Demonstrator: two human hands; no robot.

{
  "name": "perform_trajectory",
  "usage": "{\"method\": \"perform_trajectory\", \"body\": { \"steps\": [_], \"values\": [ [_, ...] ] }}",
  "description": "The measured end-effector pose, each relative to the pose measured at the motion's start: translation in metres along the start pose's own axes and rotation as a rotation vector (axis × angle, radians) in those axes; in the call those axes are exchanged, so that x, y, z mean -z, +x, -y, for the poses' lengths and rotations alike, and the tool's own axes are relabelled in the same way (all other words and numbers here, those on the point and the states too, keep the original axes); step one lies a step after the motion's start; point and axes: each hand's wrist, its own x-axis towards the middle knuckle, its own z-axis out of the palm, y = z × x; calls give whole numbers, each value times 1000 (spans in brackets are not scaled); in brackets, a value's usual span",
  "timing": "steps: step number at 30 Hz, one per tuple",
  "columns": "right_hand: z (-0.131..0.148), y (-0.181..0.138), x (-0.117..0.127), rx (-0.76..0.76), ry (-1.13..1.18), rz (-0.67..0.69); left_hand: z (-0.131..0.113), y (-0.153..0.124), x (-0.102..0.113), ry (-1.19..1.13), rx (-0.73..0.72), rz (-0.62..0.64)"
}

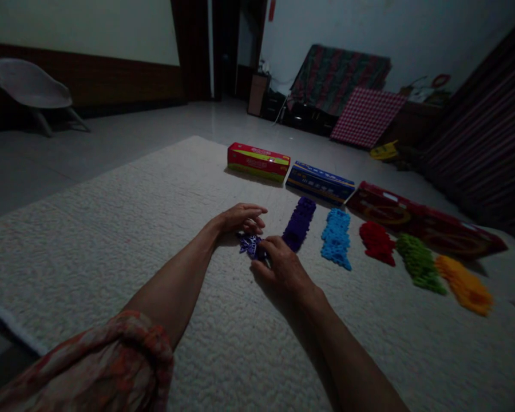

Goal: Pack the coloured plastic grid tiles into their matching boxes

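Observation:
A small purple-and-white patterned bunch [249, 245] lies on the cream textured mat [154, 200], between my two hands. My left hand [242, 218] hovers just over its far side, fingers loosely stretched and apart, holding nothing that I can see. Bent fingers and thumb of my right hand [283, 263] close on the near right edge of the bunch and partly cover it. Just beyond that hand is a long, bumpy dark purple strip [299, 222]. Further right lie similar bumpy clumps: light blue [336, 237], red [376, 242], green [419, 263] and orange [464, 284].
Behind the clumps stand a red-and-yellow box [258, 163], a blue box [320, 183] and a long dark red box [424, 220]. On the tiled floor are a pale chair [34, 86] at left and cloth-covered furniture [341, 80] by the wall. The room is dim.

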Motion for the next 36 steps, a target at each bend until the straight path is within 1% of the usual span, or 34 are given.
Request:
{"method": "perform_trajectory", "body": {
  "steps": [2,4,8,11,15,17,19,22,26,28,31,34,36],
  "values": [
    [5,-1,5,-6,36,32,0,0,0,6,1,-8],
    [8,-1,10,24,46,51,0,0,-1,3,-15,-21],
    [8,-2,14,120,-4,106,1,1,0,-17,-31,-33],
    [9,-1,11,120,-56,117,3,3,2,-26,-44,-39],
    [6,2,1,137,-90,80,5,4,4,-27,-62,-43],
    [0,5,-3,159,-89,29,4,3,3,-32,-67,-41],
    [-7,7,-2,167,-95,-40,3,2,2,-42,-74,-42],
    [-19,9,13,135,-162,-88,2,1,1,-53,-75,-44],
    [-34,4,44,62,-267,-74,4,3,2,-43,-84,-50],
    [-40,1,53,40,-283,-82,5,3,3,-43,-84,-46],
    [-46,-2,54,-5,-329,-76,6,3,4,-47,-85,-42],
    [-49,-3,48,-57,-331,-77,5,2,4,-50,-86,-43],
    [-50,-2,43,-66,-304,-84,4,2,3,-50,-85,-47]
  ]
}}
